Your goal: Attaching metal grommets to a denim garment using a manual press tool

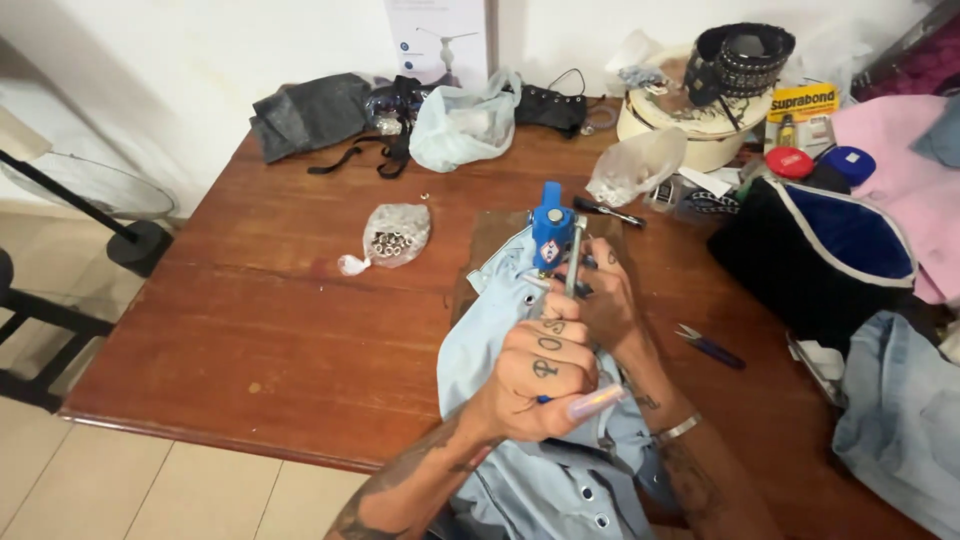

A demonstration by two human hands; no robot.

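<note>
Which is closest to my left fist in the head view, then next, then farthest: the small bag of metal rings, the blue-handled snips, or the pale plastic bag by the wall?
From the left hand:
1. Blue-handled snips, on its right.
2. Small bag of metal rings, up and to its left.
3. Pale plastic bag, at the table's far edge.

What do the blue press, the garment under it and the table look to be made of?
Blue press: apparently painted metal, with a bare shiny lever. Garment: light blue denim-like cloth, with folds and metal snaps. Table: reddish-brown wood or veneer, with visible grain and a slight sheen.

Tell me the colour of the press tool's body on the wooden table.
Bright blue press tool, with a metal lever, seen in the head view.
</note>
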